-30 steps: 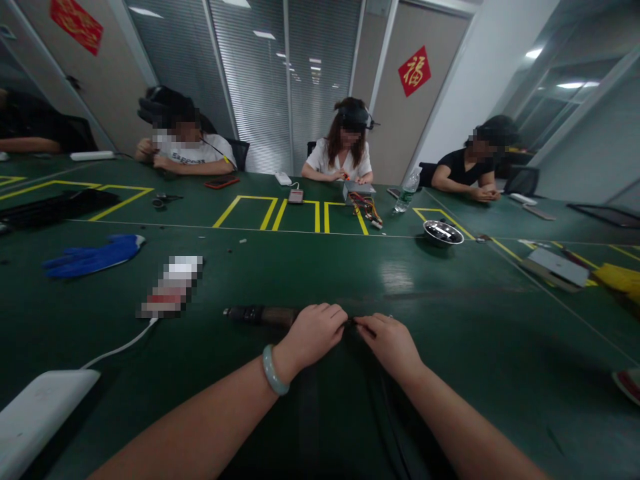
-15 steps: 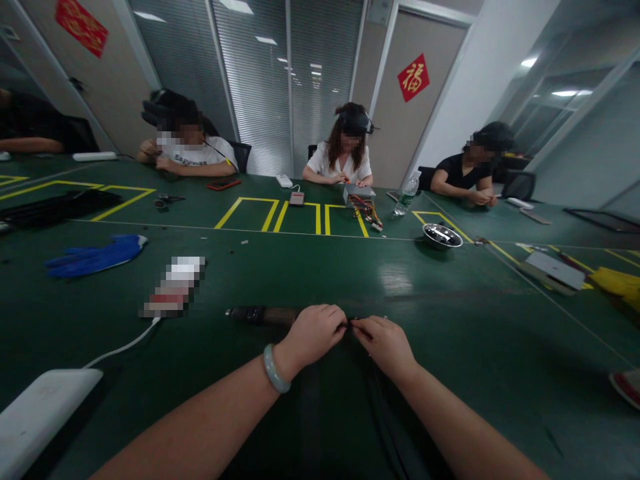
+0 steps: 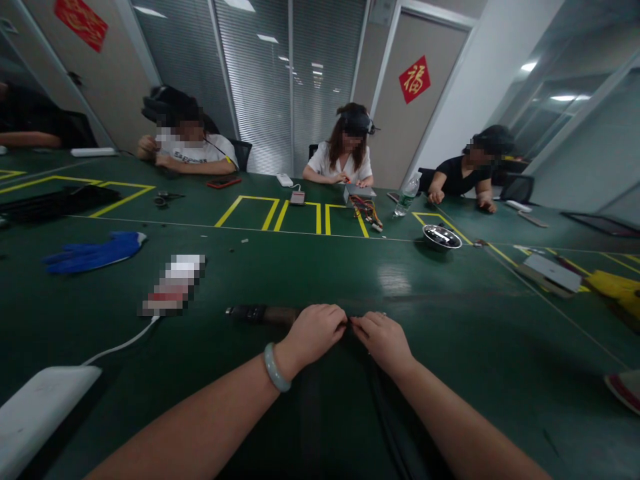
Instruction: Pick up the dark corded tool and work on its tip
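On the green table lies an electric screwdriver (image 3: 270, 315), dark and long, its metal tip pointing left and a black collar behind it. My left hand (image 3: 320, 330), with a pale bangle (image 3: 275, 368) on the wrist, is closed around its rear part and hides it. Just right of it, my right hand (image 3: 383, 340) pinches the end of a black cable (image 3: 383, 407) that runs down towards me. The fingertips of both hands nearly meet at the tool's tail. The joint between tool and cable is mostly covered by my fingers.
To the left are a blue glove (image 3: 95, 253), a blurred phone-like thing (image 3: 175, 283) and a white power bank (image 3: 50, 407) joined by a cord. Farther off stand a metal bowl (image 3: 442, 237), a bottle (image 3: 407, 197) and a grey box with wires (image 3: 360, 193). Several people sit across.
My right hand has turned slightly, its fingers more curled at the cable end. My left hand stays put. The person at the far right has moved their hands apart onto the table.
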Demonstrator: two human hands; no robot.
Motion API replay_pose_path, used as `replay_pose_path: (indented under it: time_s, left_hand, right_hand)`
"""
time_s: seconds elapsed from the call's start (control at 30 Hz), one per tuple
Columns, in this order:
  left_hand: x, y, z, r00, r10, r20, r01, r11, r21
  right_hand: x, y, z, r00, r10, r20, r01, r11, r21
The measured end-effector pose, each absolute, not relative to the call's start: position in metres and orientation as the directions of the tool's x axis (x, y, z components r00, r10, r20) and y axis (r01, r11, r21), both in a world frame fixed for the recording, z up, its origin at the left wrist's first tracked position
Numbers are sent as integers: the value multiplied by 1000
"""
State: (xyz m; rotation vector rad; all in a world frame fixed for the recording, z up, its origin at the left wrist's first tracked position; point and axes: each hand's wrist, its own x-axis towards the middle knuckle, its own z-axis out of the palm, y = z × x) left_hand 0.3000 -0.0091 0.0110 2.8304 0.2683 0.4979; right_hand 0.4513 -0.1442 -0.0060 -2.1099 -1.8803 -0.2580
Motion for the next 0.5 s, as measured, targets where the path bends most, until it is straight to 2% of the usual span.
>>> replay_pose_path:
  time_s: [0.13,0.2,0.3,0.5]
  left_hand:
    - [298,-9,16,921,241,305,143,-939,312]
    - [297,-10,18,920,262,292,162,-932,325]
    - [296,-13,21,918,273,289,175,-930,322]
    - [288,-21,29,890,190,415,57,-948,312]
  right_hand:
    - [456,-137,-8,5,924,382,996,28,-83]
    - [459,-134,-9,-49,934,354,992,88,-95]
    - [461,-131,-12,-59,960,273,993,85,-82]
    - [468,-121,-8,-34,975,222,999,30,21]
